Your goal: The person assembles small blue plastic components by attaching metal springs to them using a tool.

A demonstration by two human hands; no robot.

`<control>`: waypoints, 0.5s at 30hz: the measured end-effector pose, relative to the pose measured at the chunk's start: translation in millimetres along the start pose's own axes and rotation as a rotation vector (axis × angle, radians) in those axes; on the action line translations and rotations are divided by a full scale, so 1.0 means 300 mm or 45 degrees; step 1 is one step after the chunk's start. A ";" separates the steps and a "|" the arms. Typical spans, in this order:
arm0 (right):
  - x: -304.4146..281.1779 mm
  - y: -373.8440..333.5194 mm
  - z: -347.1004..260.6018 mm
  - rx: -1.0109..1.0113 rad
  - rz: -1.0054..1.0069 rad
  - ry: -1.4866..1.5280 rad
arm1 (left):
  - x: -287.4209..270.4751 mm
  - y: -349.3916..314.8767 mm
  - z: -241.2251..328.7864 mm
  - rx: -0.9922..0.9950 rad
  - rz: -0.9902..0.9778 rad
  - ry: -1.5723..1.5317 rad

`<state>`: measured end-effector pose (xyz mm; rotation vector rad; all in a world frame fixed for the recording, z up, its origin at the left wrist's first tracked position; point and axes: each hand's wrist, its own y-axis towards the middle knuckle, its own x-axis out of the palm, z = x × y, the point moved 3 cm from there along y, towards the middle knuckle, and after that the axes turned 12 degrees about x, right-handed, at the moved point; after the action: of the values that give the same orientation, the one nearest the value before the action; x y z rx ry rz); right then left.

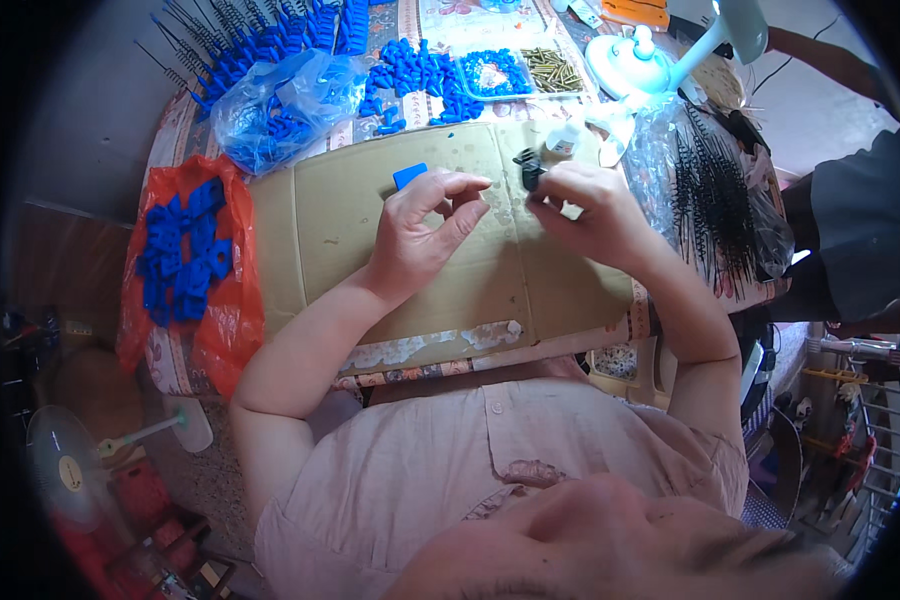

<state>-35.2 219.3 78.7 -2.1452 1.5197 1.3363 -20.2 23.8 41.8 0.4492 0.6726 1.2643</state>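
Above the cardboard sheet, my left hand is curled, with thumb and forefinger tips almost meeting. Whether anything small lies between them cannot be made out. A flat blue piece shows just behind its knuckles; the hand hides part of it, so whether it lies on the cardboard or is touched is unclear. To the right, my right hand pinches a small black piece with a looped or pronged upper end. The two hands are apart, fingertips facing each other.
Blue parts fill a red bag at left and a clear bag behind. Farther back are loose blue parts, a tray of brass-coloured pins and a lamp. Black coiled rods lie right. Another person stands beyond.
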 end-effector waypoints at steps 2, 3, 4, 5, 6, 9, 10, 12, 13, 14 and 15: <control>0.022 -0.003 -0.006 -0.045 -0.061 -0.018 | 0.009 -0.001 0.003 0.027 0.025 -0.047; 0.031 -0.001 -0.010 -0.070 -0.080 -0.040 | 0.011 -0.005 0.002 0.034 0.014 -0.044; 0.040 0.001 -0.015 -0.096 -0.103 -0.061 | 0.014 -0.009 0.005 0.039 0.006 -0.037; 0.044 0.003 -0.016 -0.096 -0.097 -0.063 | 0.018 -0.009 0.010 0.015 -0.009 -0.010; 0.049 0.004 -0.018 -0.118 -0.114 -0.049 | 0.022 -0.005 0.012 0.020 -0.013 -0.010; 0.058 -0.002 -0.021 -0.144 -0.122 -0.022 | 0.036 0.003 0.026 0.113 -0.020 -0.100; 0.057 -0.003 -0.022 -0.150 -0.119 -0.006 | 0.035 0.004 0.023 0.109 0.001 -0.095; 0.032 0.001 -0.022 -0.180 -0.038 0.013 | 0.026 0.008 0.029 0.110 0.018 -0.088; 0.018 0.003 -0.022 -0.210 0.030 0.034 | 0.012 0.001 0.023 -0.011 0.035 -0.092; -0.007 0.004 -0.016 -0.142 0.078 0.015 | 0.001 -0.005 0.017 -0.132 0.052 -0.097; -0.046 0.008 -0.010 -0.054 0.066 0.015 | -0.007 -0.001 0.017 -0.179 0.063 -0.151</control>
<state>-36.5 225.4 91.5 -2.1564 1.5756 1.3873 -16.8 22.1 45.6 0.4233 0.4715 1.3115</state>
